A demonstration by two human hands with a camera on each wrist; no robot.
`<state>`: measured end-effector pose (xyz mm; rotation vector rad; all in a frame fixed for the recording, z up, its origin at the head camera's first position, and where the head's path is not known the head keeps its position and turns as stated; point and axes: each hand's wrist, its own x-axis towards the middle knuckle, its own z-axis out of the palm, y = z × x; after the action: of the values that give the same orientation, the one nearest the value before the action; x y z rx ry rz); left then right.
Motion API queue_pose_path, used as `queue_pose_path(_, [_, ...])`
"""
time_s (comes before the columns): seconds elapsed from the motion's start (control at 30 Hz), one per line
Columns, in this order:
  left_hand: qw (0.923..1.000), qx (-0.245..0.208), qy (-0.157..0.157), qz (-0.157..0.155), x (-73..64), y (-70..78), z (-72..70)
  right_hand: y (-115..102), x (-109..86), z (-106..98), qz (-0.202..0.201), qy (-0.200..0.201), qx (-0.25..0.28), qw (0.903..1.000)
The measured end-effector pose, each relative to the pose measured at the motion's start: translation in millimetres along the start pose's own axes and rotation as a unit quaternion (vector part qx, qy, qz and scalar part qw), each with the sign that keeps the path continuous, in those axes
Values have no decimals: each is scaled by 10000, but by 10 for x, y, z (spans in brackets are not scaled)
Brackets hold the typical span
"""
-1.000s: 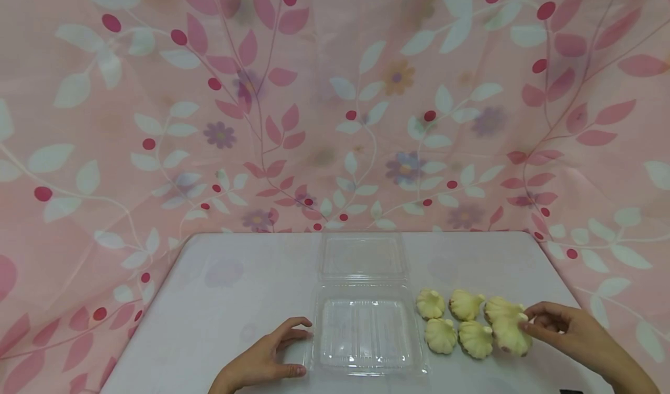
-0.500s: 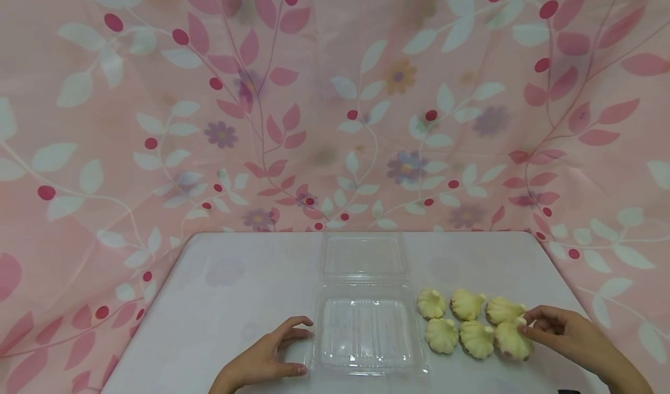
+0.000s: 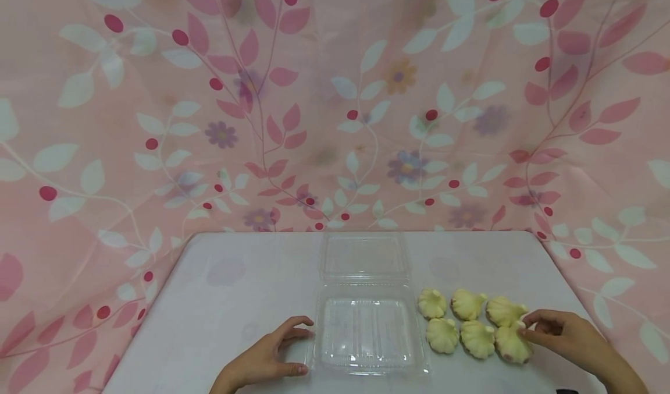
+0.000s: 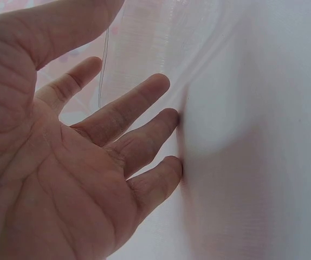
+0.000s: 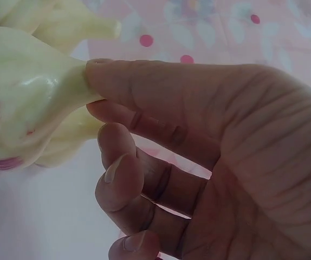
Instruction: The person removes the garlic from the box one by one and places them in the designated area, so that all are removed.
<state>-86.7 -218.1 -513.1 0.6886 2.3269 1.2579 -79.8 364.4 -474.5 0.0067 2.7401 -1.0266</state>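
Observation:
In the head view, my right hand (image 3: pixel 562 336) pinches the short stem of the front-right garlic bulb (image 3: pixel 514 344) between thumb and forefinger. The right wrist view shows that garlic bulb (image 5: pixel 28 103) close up, pale with purple streaks, its stem at my thumb tip; the other fingers curl loosely below. My left hand (image 3: pixel 267 353) rests at the left side of a clear plastic clamshell container (image 3: pixel 366 368), fingers spread and the palm holding nothing. In the left wrist view, the fingertips (image 4: pixel 169 116) of that hand touch the white tabletop near the clear plastic.
Other garlic bulbs (image 3: pixel 477 340) stand in two rows right of the container, close to the held one. The container's lid (image 3: pixel 363 257) lies folded back behind its base. A floral pink curtain (image 3: pixel 335 91) rises behind the white table (image 3: pixel 251 277).
My right hand has lowered the garlic bulb slightly toward the front row, so it covers less of the bulb behind it. My left hand has stayed beside the container.

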Motion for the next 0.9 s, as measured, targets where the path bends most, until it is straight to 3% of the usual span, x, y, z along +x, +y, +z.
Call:
queue_pose_path(0.63, [10000, 52, 33, 29, -3, -28, 7, 20, 25, -17, 322, -27, -165, 9993])
queue_pose_path(0.9, [10000, 73, 55, -24, -2, -48, 15, 50, -4, 0, -15, -61, -96, 9999])
